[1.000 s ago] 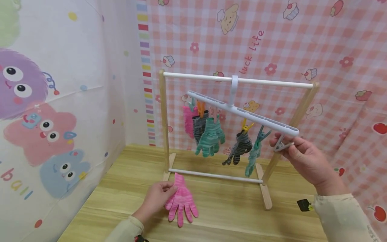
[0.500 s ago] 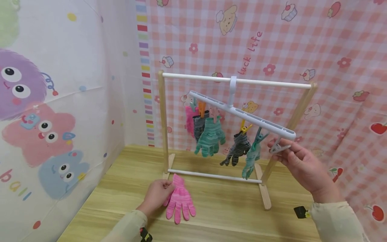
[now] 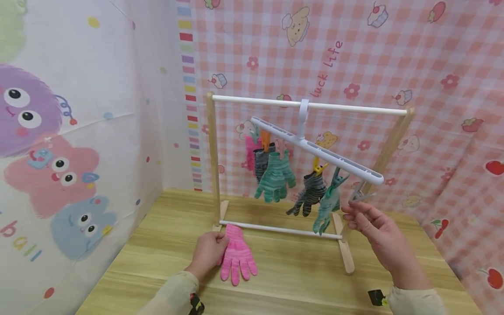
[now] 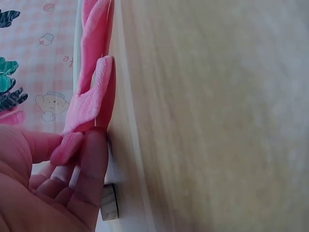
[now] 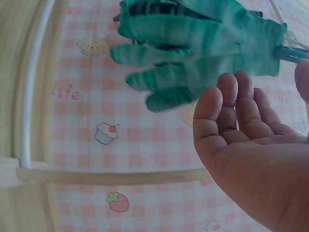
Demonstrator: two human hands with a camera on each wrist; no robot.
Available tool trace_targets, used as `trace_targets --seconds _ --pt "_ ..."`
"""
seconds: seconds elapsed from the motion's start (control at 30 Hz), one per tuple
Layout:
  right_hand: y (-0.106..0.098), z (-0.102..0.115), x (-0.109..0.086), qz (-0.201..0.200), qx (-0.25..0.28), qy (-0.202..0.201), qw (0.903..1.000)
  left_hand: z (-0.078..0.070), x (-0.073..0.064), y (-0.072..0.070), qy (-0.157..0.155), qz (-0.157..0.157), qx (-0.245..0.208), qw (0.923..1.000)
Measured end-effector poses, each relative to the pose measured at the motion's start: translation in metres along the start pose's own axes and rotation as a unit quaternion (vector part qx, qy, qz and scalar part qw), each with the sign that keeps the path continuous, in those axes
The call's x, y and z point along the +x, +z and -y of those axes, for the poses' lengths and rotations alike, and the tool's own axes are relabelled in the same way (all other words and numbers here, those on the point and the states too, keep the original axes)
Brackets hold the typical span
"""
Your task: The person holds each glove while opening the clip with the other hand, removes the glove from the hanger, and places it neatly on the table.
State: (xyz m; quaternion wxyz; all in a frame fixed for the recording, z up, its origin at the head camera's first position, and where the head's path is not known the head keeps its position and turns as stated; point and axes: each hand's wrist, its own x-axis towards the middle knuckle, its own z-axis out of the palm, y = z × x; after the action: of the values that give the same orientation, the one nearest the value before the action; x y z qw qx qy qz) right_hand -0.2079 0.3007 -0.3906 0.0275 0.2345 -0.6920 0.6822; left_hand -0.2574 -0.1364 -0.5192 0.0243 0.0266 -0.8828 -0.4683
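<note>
Gloves are hanging in a row within the rack (image 3: 211, 153) in the head view, where a hanger (image 3: 336, 158) is hooking over the rack's top bar and slanting beneath it. Toward the rack's left post, a hung pink glove (image 3: 250, 153), a dark grey glove (image 3: 261, 164) and a green glove (image 3: 277, 175) are dangling from pegs; toward its right post, a striped black glove (image 3: 312, 188) and a second green glove (image 3: 328, 205) are doing likewise, the last from a blue-green peg (image 3: 337, 179). By this count five gloves are looking done, though overlap is making those near the left post hard to number surely. One loose pink glove (image 3: 238, 253) is staying unpegged in front of the rack, its cuff near the bottom bar; whether it is touching the table (image 3: 295, 280) is hard to tell. A grey peg (image 3: 357, 192), near the rack's right post, is carrying no glove, so one glove and one peg are seemingly remaining. The left hand (image 3: 208, 253) is holding the loose glove's side; the right hand (image 3: 376, 232) is hovering at the grey peg's lower end, contact being unclear.

In the left wrist view, the left grip is pinching a small part of the loose pink glove between thumb and fingers.

In the right wrist view, the right grip is standing loosely apart, fingers gently bending and holding nothing visible, beside the second green glove hanging within the rack.
</note>
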Motion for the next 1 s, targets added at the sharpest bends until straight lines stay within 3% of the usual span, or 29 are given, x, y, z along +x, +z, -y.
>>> trace_targets --seconds 0.23,0.57,1.0 --pt "0.006 -0.010 0.000 -0.003 0.004 0.005 1.0000 -0.006 -0.002 0.000 0.021 -0.045 0.069 0.9964" --pt "0.007 -0.011 0.003 -0.003 -0.011 0.000 0.9999 -0.015 -0.007 -0.005 0.029 -0.067 0.166 0.9835" --pt "0.004 0.002 0.012 -0.011 -0.054 -0.016 0.9984 -0.040 -0.022 0.000 0.101 -0.052 0.145 0.9830"
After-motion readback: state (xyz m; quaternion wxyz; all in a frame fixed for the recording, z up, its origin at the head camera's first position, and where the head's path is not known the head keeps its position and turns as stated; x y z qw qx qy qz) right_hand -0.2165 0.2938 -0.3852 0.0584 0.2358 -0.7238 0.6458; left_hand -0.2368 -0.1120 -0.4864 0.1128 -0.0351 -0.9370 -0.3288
